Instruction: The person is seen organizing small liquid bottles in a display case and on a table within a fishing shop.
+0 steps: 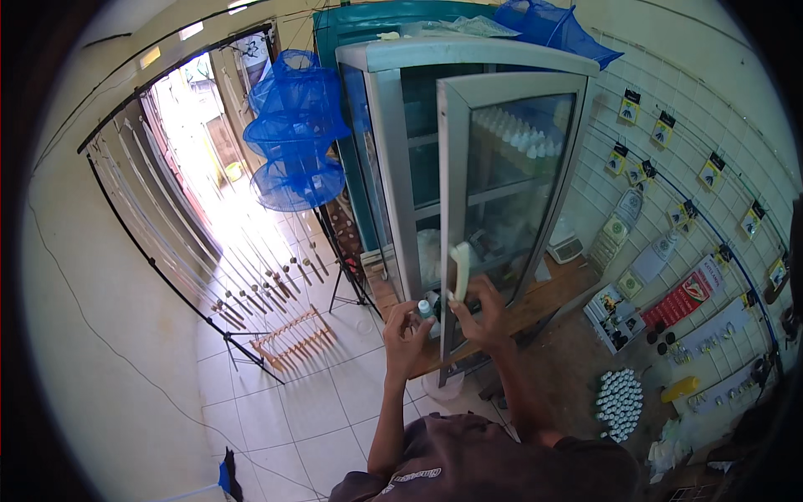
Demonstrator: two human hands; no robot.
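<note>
My left hand [404, 336] holds a small bottle [426, 309] with a pale cap between thumb and fingers, just beside the opening of a glass display cabinet [388, 182]. The cabinet's silver-framed glass door [453, 194] stands ajar. On its edge, by the lower end of the cream handle [461, 270], my right hand [482, 314] grips the door; some of its fingertips are hidden. Behind the glass, rows of white-capped bottles [524, 135] fill an upper shelf. Lower shelf contents are partly hidden by the door and reflections.
The cabinet rests on a wooden table [552, 292], with a small scale [564, 248] at the right. Blue mesh nets [298, 138] hang at the left, near a rack of fishing rods [295, 339]. Many small bottles [620, 405] stand on the floor below a wire-grid wall [684, 150].
</note>
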